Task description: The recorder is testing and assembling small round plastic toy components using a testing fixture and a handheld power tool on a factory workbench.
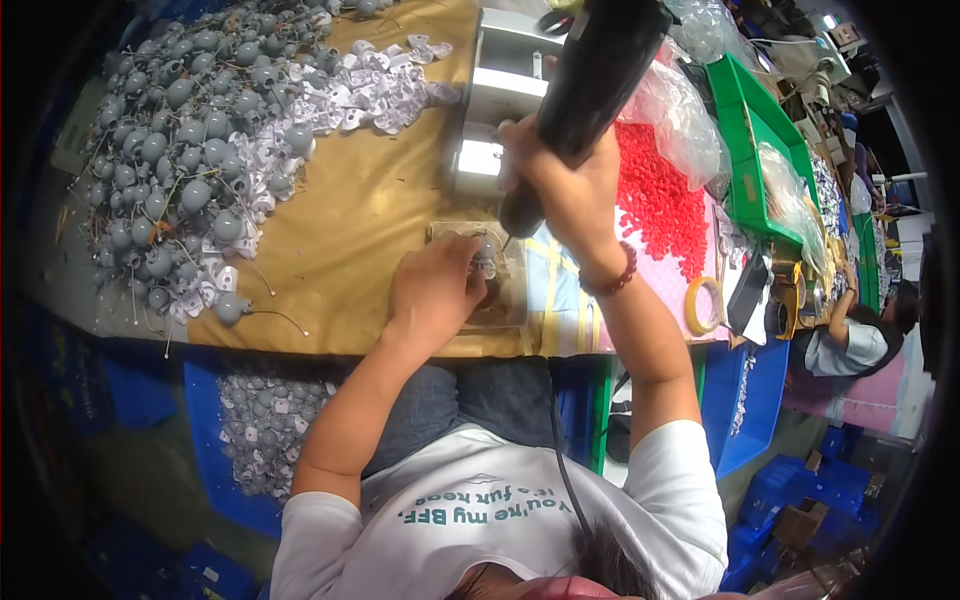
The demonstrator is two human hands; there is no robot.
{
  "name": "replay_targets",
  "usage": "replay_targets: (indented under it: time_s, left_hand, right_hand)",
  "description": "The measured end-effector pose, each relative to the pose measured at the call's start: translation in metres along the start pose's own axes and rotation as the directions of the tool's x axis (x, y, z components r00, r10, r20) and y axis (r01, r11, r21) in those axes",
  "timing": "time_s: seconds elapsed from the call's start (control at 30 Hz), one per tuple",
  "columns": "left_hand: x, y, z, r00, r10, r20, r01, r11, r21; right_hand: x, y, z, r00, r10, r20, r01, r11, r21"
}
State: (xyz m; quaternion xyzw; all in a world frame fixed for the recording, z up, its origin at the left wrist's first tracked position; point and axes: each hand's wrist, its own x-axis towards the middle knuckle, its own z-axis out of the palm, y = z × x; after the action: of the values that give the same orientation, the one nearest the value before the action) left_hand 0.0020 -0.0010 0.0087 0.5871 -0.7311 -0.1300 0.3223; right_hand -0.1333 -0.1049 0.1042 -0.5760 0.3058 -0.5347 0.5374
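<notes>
The fingers of the left hand are bent around the left side of a small, rounded grey plastic piece, seated in a clear, block-shaped holder on the tan-covered counter; whether it is gripped cannot be told. A bulky black handheld power tool is held in the closed right hand, its thin tip pointed downward just right of the piece. Rounded grey plastic parts are heaped farther left.

A brown-covered table (light beyond) stands above dim floor
</notes>
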Motion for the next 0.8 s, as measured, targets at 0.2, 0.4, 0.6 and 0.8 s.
replay_targets:
  time_s: [0.2,0.4,0.6,0.8]
  left_hand:
    - [-0.001,-0.002,0.002,1.0,-0.015,0.003,0.015,1.0,-0.007]
    - [0.0,-0.003,0.003,1.0,-0.015,-0.006,0.015,1.0,-0.022]
    - [-0.002,-0.004,0.004,1.0,0.0,-0.012,0.0,1.0,-0.018]
    - [-0.004,-0.004,0.004,1.0,0.011,-0.019,-0.01,1.0,0.019]
  right_hand:
    - [-0.031,0.016,0.01,0.99,-0.137,0.023,0.138,0.99,-0.019]
    - [-0.038,0.024,0.013,0.988,-0.155,-0.003,0.155,0.986,0.055]
    - [-0.043,0.025,0.003,0.982,-0.186,0.045,0.187,0.982,-0.028]
    - [-0.048,0.021,0.001,0.98,-0.187,0.06,0.192,0.978,-0.086]
